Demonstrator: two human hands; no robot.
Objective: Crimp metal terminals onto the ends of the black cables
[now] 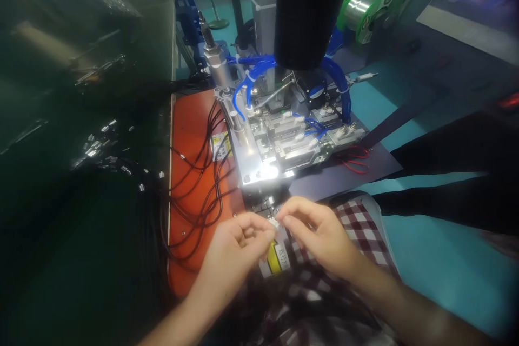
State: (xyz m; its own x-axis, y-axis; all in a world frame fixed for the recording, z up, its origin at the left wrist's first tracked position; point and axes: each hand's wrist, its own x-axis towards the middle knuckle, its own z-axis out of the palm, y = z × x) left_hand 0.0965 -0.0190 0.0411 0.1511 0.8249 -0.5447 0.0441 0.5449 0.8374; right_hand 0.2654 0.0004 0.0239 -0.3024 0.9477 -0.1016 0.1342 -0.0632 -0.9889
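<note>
My left hand (245, 243) and my right hand (316, 232) meet at the front of a metal machine (263, 165), just below its brightly lit plate. Thumb and forefinger of each hand are pinched together, almost touching each other. Between the fingertips shows a tiny pale piece (276, 223), too small and blurred to name. Which hand grips it, or whether both do, is hard to make out. Beneath the hands lies a yellow and white label (276, 259).
Black cables (203, 216) run over the orange base plate (188, 130) on the left. A green solder wire spool (362, 10) hangs at the back right. A black cylinder (306, 11) stands above the machine. Small shiny-ended leads (97, 146) lie on the dark green surface.
</note>
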